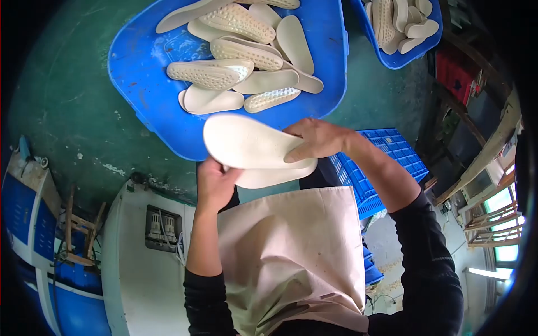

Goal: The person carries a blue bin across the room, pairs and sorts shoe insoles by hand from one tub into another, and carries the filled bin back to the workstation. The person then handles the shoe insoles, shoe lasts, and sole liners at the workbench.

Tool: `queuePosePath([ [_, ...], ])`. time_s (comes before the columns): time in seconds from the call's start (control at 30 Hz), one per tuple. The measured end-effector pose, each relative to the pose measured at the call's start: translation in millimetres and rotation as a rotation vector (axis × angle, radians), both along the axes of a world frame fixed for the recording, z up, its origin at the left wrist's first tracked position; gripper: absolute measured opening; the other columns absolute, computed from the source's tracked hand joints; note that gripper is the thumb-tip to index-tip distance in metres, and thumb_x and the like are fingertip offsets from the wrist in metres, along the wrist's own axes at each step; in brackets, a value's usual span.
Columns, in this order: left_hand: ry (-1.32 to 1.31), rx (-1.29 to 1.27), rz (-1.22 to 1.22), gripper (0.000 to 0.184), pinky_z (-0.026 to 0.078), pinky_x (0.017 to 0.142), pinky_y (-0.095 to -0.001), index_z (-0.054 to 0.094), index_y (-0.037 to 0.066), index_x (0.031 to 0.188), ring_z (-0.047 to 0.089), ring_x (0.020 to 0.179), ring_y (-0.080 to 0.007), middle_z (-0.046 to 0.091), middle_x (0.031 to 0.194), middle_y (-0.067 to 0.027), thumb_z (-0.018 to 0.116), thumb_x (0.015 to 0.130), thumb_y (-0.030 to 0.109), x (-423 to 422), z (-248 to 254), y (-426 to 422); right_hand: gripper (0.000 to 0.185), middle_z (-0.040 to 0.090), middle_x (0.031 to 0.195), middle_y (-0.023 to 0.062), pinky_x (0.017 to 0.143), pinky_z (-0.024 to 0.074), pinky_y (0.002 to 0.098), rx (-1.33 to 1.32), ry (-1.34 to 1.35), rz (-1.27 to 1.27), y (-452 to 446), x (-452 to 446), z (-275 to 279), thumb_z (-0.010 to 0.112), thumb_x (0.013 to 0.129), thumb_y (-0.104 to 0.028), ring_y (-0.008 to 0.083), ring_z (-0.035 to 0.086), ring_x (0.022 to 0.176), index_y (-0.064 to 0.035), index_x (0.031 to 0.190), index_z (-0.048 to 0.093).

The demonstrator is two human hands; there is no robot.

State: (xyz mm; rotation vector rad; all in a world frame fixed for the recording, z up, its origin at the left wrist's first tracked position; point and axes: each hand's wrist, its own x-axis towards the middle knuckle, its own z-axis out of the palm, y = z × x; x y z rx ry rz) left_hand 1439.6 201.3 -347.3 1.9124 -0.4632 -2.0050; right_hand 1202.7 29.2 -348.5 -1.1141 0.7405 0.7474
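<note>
In front of my apron I hold a pair of cream insoles, one lying partly over the other. The upper insole (pixel 246 140) shows its smooth face, and the lower insole (pixel 260 178) sticks out beneath it. My left hand (pixel 216 185) grips their near left edge with the thumb on top. Across the narrower right end, my right hand (pixel 319 140) is closed with its thumb on the upper face. Just beyond my hands stands a blue tub (pixel 129 84) with several loose insoles (pixel 241 22), some smooth side up and others showing dimpled undersides.
A second blue tub (pixel 395 60) of insoles stands at the upper right. Blue plastic crates (pixel 392 154) are stacked beside my right arm. To the left is a white machine cabinet (pixel 129 252) with a recessed panel. My beige apron (pixel 291 241) hangs over my lap.
</note>
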Motion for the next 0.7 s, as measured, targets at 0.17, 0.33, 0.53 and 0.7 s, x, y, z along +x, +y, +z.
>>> queuePosePath([
  [0.17,0.181,-0.173,0.953,0.053,0.041,0.111,-0.0423,0.045,-0.002,0.14,0.053,0.129,-0.0249,0.054,0.139,-0.0145,0.054,0.103,0.035,-25,-8,32,0.05,0.073,0.108,0.0161,0.089,0.053,0.034,0.031,0.006,-0.661,72,16,-15,0.078,0.083,-0.025,0.0206,0.069,0.097,-0.0011,0.125,0.066],
  [0.33,-0.193,0.06,0.946,0.046,0.052,0.093,-0.0334,0.054,-0.005,0.131,0.063,0.11,-0.0192,0.063,0.123,-0.0133,0.064,0.099,0.026,-39,-17,34,0.056,0.06,0.127,0.0238,0.105,0.0443,0.042,-0.319,-0.064,-0.363,102,50,-29,0.074,0.082,-0.034,0.0393,0.057,0.119,0.0012,0.123,0.063],
  [0.53,-0.002,0.002,1.122,0.041,0.052,0.092,-0.0327,0.058,-0.005,0.126,0.065,0.103,-0.0187,0.067,0.117,-0.0135,0.063,0.1,0.026,10,-38,35,0.059,0.065,0.119,0.0265,0.101,0.0472,0.041,-0.003,-0.109,-0.161,76,66,-25,0.074,0.083,-0.031,0.0382,0.062,0.112,-0.0012,0.132,0.059],
  [0.7,0.03,0.09,1.155,0.057,0.054,0.092,-0.038,0.045,-0.004,0.139,0.064,0.105,-0.0224,0.062,0.122,-0.0134,0.069,0.095,0.023,-14,-25,43,0.06,0.069,0.113,0.0214,0.094,0.0502,0.043,-0.111,-0.033,-0.077,90,112,-20,0.073,0.084,-0.042,0.0344,0.066,0.105,0.0004,0.124,0.059],
])
